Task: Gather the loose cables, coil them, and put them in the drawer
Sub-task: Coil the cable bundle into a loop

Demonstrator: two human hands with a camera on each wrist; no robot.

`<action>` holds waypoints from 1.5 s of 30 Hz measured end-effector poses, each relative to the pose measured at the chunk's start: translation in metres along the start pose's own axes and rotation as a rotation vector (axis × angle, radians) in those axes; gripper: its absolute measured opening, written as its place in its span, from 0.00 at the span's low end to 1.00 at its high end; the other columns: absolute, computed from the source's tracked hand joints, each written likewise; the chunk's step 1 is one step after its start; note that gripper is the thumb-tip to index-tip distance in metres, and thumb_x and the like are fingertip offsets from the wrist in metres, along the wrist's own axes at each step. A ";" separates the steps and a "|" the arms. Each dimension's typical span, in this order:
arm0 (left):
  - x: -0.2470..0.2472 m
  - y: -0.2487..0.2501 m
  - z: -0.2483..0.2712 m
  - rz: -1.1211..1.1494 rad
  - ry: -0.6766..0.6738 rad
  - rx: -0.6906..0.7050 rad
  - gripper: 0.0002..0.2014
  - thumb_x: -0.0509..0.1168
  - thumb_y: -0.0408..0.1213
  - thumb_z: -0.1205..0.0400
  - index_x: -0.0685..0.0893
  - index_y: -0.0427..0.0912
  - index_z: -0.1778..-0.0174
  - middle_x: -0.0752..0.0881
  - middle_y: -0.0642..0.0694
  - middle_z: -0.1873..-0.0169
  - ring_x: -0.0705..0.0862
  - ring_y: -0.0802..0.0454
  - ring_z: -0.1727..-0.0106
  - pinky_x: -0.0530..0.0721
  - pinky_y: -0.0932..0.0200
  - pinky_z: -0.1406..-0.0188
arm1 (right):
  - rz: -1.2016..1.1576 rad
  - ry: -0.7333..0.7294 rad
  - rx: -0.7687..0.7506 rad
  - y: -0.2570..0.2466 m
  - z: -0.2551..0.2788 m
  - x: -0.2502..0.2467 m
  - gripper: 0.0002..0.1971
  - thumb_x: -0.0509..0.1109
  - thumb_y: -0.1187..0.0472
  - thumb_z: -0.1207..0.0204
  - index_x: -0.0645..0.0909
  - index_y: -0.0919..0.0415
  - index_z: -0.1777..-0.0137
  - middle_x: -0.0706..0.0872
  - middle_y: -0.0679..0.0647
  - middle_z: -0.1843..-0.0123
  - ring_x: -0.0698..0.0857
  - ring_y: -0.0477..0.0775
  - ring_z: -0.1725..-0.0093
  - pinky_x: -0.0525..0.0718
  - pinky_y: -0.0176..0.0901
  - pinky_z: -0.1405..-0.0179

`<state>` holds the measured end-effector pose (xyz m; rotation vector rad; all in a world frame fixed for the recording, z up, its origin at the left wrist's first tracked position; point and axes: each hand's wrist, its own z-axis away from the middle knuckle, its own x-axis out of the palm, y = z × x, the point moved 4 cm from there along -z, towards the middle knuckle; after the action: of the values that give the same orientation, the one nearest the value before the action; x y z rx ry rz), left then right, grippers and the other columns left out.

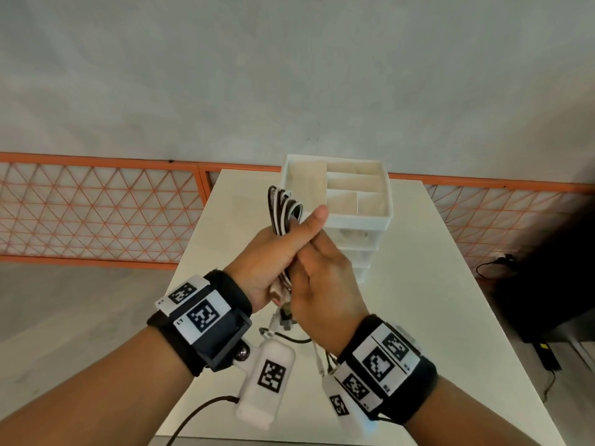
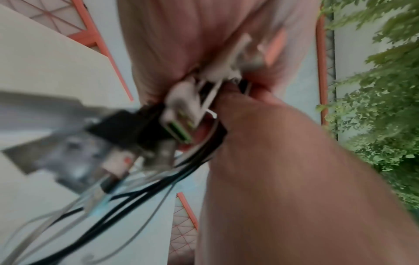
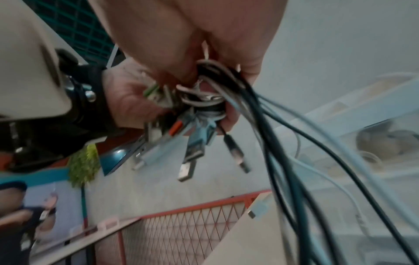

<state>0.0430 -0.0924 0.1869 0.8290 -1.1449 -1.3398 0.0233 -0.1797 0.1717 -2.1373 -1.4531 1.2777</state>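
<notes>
The cables (image 1: 285, 207) are held above the bench (image 1: 434, 300) in a folded bundle, black and white strands together. The left hand (image 1: 277, 252) is wrapped round the bundle's middle, thumb laid along it, and the right hand (image 1: 325, 284) is closed on the lower part, the two hands touching. Plugs (image 3: 190, 156) hang loose below the grip, and free strands trail toward the bench.

The bundle is judged light, limp and springy (loops will likely slacken if the grip is eased), so it is best held at the middle, with the plugs tucked in.

Behind the hands stands a white drawer unit (image 1: 360, 217), its top tray divided into compartments. Beyond the bench, an orange lattice fence (image 1: 96, 214) is seen. Snagging of the trailing strands on the unit's rim is possible.
</notes>
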 end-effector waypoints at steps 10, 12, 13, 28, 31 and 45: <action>-0.026 -0.009 0.004 -0.133 -0.003 0.008 0.07 0.67 0.30 0.19 0.89 0.32 0.52 0.87 0.35 0.65 0.86 0.43 0.66 0.86 0.57 0.68 | -0.005 -0.098 0.141 0.016 -0.025 -0.049 0.31 0.73 0.58 0.25 0.73 0.46 0.21 0.80 0.46 0.33 0.83 0.41 0.46 0.79 0.26 0.53; -0.018 -0.007 0.006 -0.302 -0.094 0.047 0.06 0.66 0.26 0.21 0.89 0.33 0.57 0.88 0.36 0.67 0.86 0.46 0.67 0.83 0.59 0.69 | -0.044 -0.301 0.184 0.015 -0.037 -0.044 0.41 0.75 0.62 0.27 0.64 0.40 0.16 0.80 0.43 0.31 0.84 0.40 0.43 0.81 0.24 0.50; -0.014 -0.007 0.007 -0.337 -0.134 0.064 0.06 0.65 0.23 0.21 0.88 0.30 0.57 0.89 0.36 0.66 0.86 0.48 0.67 0.83 0.61 0.69 | -0.081 -0.335 0.173 0.015 -0.040 -0.042 0.39 0.74 0.66 0.29 0.69 0.42 0.19 0.85 0.44 0.37 0.86 0.40 0.46 0.83 0.25 0.51; -0.005 -0.001 0.010 -0.451 -0.295 0.198 0.08 0.65 0.27 0.16 0.84 0.33 0.61 0.88 0.39 0.68 0.88 0.46 0.62 0.85 0.61 0.53 | -0.254 -0.213 0.172 0.006 -0.052 -0.041 0.24 0.61 0.74 0.43 0.84 0.57 0.49 0.88 0.43 0.61 0.87 0.40 0.61 0.82 0.31 0.65; -0.014 0.012 0.008 -0.255 -0.083 0.232 0.07 0.64 0.30 0.15 0.86 0.34 0.56 0.86 0.35 0.68 0.87 0.47 0.68 0.85 0.61 0.67 | -0.627 -0.248 0.394 0.015 -0.051 -0.041 0.36 0.71 0.81 0.33 0.74 0.57 0.25 0.88 0.53 0.51 0.88 0.56 0.58 0.89 0.46 0.60; -0.042 0.022 0.014 0.183 -0.253 0.134 0.08 0.68 0.39 0.18 0.76 0.40 0.55 0.71 0.47 0.72 0.73 0.52 0.75 0.81 0.56 0.73 | -0.005 -0.542 0.529 0.066 0.006 -0.029 0.07 0.78 0.59 0.25 0.91 0.54 0.64 0.87 0.47 0.73 0.85 0.48 0.73 0.81 0.35 0.72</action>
<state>0.0412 -0.0466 0.2052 0.6438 -1.4855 -1.2500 0.0560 -0.2362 0.1416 -1.5059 -1.0937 2.0688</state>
